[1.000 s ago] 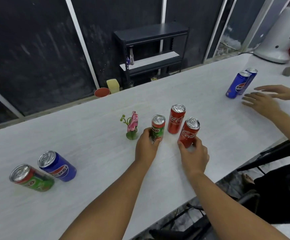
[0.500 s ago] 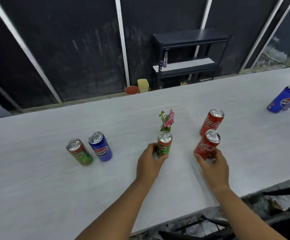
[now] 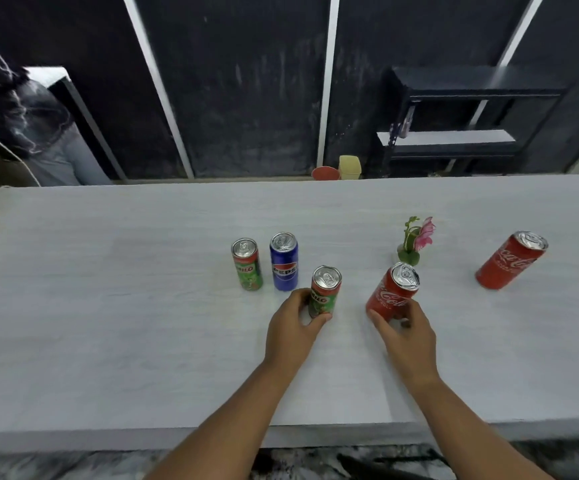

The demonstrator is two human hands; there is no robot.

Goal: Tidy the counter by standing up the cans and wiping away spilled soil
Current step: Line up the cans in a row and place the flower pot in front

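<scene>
My left hand (image 3: 295, 329) grips the lower part of a green Milo can (image 3: 324, 292) that stands upright on the white counter (image 3: 108, 323). My right hand (image 3: 407, 336) holds the base of a red Coca-Cola can (image 3: 392, 291), also upright. Just left of the held Milo can, a second Milo can (image 3: 247, 264) and a blue Pepsi can (image 3: 284, 261) stand side by side. Another Coca-Cola can (image 3: 511, 260) stands far right. I see no soil on the counter.
A small pink flower in a green pot (image 3: 412, 242) stands just behind the held Coca-Cola can. Beyond the counter's far edge are a red bowl (image 3: 325, 173), a yellow cup (image 3: 349, 167) and a black shelf (image 3: 461, 116). A person (image 3: 39, 133) is at far left.
My view has swung left. Both hands slid their cans leftward along the counter, toward the Milo and Pepsi pair. The two blue cans and the other person's hands at right have left the view.
</scene>
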